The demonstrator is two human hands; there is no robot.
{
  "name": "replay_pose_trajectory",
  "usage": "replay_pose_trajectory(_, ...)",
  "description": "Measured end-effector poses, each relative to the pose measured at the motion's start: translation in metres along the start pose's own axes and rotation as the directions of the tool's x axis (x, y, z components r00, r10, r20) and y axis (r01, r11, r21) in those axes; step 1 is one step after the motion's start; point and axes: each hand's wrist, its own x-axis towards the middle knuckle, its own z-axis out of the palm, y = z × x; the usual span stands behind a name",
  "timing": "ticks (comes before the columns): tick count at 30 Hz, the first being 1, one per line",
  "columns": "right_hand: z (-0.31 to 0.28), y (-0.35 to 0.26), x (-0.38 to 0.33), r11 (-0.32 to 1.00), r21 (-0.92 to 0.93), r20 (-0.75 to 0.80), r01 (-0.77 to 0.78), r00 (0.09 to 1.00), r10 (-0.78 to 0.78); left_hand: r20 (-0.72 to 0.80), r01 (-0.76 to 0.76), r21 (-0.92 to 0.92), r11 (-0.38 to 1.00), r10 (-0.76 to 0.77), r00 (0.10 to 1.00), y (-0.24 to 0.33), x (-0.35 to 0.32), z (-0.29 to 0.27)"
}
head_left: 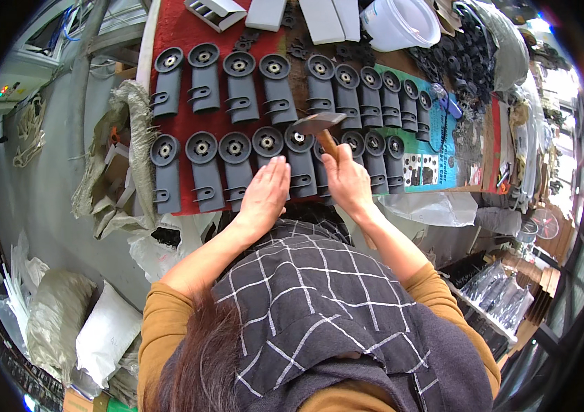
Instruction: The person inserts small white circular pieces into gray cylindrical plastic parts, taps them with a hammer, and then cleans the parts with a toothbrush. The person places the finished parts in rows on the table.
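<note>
Two rows of grey plastic tube-like parts (pixel 242 95), each with a round cup and a metal-centred ring at its far end, lie on a red-covered table (pixel 142 226). My right hand (pixel 349 180) is closed round the wooden handle of a hammer (pixel 319 123). The hammer's metal head is above the near row, close to the cup of one grey part (pixel 299 139). My left hand (pixel 264 193) lies flat with its fingers stretched out over a neighbouring part (pixel 268 142) in the near row, hiding its lower portion.
At the back are a white bucket (pixel 402 25), white boxes (pixel 323 19) and a heap of black plastic pieces (pixel 453 58). A blue-handled tool (pixel 447 103) lies right of the far row. A woven sack (pixel 130 130) stands beside the table's left edge.
</note>
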Motion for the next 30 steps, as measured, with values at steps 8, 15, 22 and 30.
replay_pose_trajectory(8,0.025,0.019,0.013,0.993,-0.12,0.148,-0.017,0.988,0.035,0.093,-0.018,-0.03,0.999,0.021,0.995,0.021,0.039,0.026)
replay_pose_trajectory(15,-0.012,0.041,0.001,0.996,-0.019,-0.07,-0.086,0.994,0.084,0.134,0.014,-0.167,0.986,0.009,0.991,0.025,0.041,0.013)
replay_pose_trajectory(22,-0.041,0.061,-0.018,0.995,0.01,-0.12,-0.102,0.987,0.102,0.059,-0.311,0.041,0.949,0.309,0.949,0.074,0.087,0.041)
replay_pose_trajectory(30,-0.008,0.073,-0.001,0.986,-0.154,0.149,-0.068,0.985,0.092,0.068,-0.277,-0.129,0.952,0.287,0.956,0.062,0.073,0.061)
